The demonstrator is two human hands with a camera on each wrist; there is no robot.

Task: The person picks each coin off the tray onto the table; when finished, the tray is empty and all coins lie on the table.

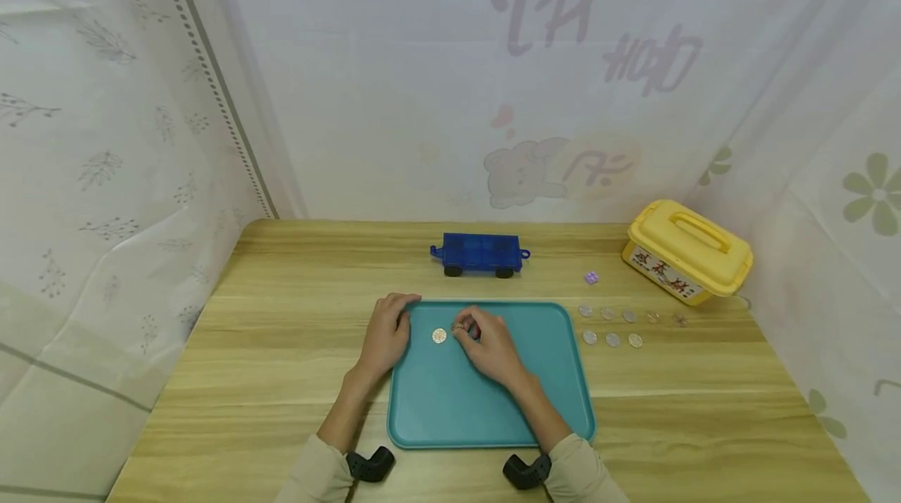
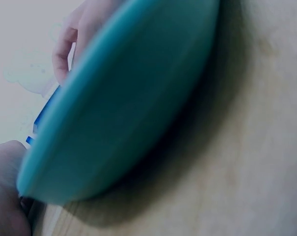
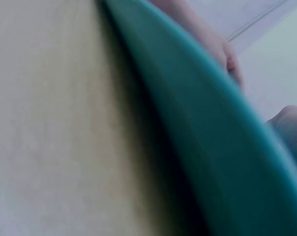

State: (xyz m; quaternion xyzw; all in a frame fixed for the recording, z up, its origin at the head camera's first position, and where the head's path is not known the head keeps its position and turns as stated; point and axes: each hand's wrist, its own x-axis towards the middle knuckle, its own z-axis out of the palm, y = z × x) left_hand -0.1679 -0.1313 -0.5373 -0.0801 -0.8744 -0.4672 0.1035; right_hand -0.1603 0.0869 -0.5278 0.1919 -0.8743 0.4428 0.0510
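Observation:
On the teal tray (image 1: 486, 417) lies a round gold-coloured coin (image 1: 439, 335). Just to its right, my right hand (image 1: 489, 346) pinches a small coin (image 1: 457, 326) between thumb and fingers, over the tray; the fingers partly cover it. My left hand (image 1: 386, 331) rests at the tray's upper left corner, its fingers lying along the rim. In the left wrist view the tray's underside (image 2: 114, 108) fills the middle, with the right hand (image 2: 84, 29) behind the rim. The tray also hides most of the left hand (image 3: 222, 51) in the right wrist view.
Two rows of round coins (image 1: 612, 339) lie right of the tray, with a small purple piece (image 1: 591, 278) above them. A yellow lidded box (image 1: 690, 249) stands at the back right. Behind the tray is a blue toy wagon (image 1: 482, 251) with black wheels.

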